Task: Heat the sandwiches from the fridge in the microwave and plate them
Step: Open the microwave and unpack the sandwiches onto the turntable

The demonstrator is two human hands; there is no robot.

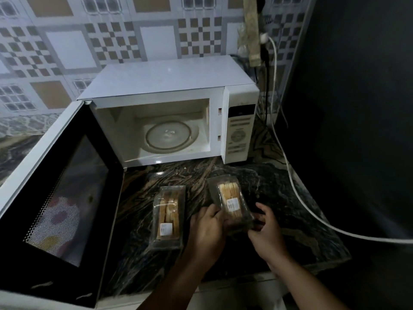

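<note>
Together, left hand [206, 227] and right hand [266, 231] grip one sandwich pack [230, 203].

The microwave [169, 108] stands at the back of the desk [279, 198], its door [60, 198] swung open to the left. Two sandwich packs lie before it: left pack [167, 215], right pack [231, 203] between both hands.

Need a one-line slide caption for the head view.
Both hands, left and right, grip a packaged sandwich before the open microwave.
</note>
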